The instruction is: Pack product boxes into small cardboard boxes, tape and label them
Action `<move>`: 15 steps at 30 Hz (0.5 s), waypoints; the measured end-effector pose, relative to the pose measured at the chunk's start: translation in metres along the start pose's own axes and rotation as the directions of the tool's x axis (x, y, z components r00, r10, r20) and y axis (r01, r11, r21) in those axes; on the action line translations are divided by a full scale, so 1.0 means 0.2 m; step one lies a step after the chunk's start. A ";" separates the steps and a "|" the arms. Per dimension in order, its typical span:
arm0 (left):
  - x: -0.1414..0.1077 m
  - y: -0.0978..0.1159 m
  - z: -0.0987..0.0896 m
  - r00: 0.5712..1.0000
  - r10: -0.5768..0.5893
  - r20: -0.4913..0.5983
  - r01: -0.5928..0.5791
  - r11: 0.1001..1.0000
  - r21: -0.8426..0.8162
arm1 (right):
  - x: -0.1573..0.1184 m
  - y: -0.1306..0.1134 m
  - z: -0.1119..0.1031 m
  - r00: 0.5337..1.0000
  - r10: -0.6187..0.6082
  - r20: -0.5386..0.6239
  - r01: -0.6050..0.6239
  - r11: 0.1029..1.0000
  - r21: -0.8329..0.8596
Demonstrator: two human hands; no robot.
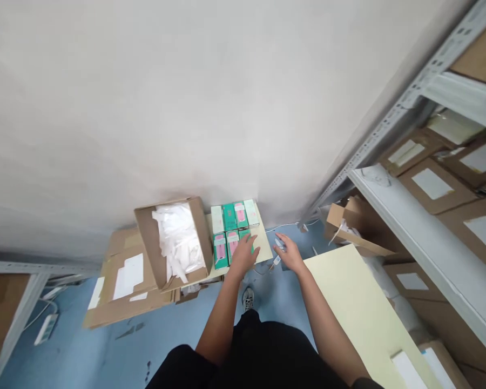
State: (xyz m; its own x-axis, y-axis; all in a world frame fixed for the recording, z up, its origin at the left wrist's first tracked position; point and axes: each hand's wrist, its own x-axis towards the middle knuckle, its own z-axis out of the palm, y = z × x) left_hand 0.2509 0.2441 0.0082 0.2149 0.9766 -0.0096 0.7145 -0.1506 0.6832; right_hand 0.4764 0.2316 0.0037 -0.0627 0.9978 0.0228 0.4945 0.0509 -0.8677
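Note:
My left hand (243,255) is over the front right of a group of small green and white boxes (220,250), some with a pink picture on them. Its fingers are apart, and it partly hides the box (244,234) beneath; whether it touches that box I cannot tell. My right hand (289,255) hangs open in the air to the right, above the floor, with nothing in it. The small boxes stand in two rows on a pale yellow tabletop (263,246). Left of them stands an open carton (205,243) with white wrapped pieces (180,235) inside.
Flattened cardboard (123,254) lies at the left. On the right stand a second pale yellow tabletop (348,292) and a metal shelf (429,232) with brown cartons (433,183). Cables with a white plug (276,260) are below my right hand. A power strip (46,328) lies on the blue floor.

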 end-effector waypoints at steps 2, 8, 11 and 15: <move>-0.01 -0.13 -0.04 0.999 -0.050 0.007 0.050 0.999 -0.008 | 0.10 0.02 0.16 0.998 -0.006 0.055 0.007 1.000 -0.010; 0.00 -0.45 -0.02 0.972 -0.212 0.097 0.232 0.924 -0.303 | 0.29 0.13 0.55 0.993 0.050 0.109 -0.048 0.999 -0.023; 0.04 -0.54 0.10 0.887 -0.385 0.254 0.456 0.815 -0.359 | 0.32 0.24 0.68 0.976 0.191 0.104 -0.189 0.981 -0.030; 0.09 -0.57 0.30 0.783 -0.535 0.317 0.607 0.769 -0.200 | 0.27 0.45 0.76 0.931 0.360 0.053 -0.360 0.933 -0.022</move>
State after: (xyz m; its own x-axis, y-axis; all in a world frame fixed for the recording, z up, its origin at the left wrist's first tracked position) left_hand 0.2141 0.2699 -0.1130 -0.0025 0.7964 -0.6047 0.5471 0.5073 0.6658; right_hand 0.3857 0.2842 -0.1491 0.0742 0.9453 -0.3177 0.5031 -0.3106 -0.8065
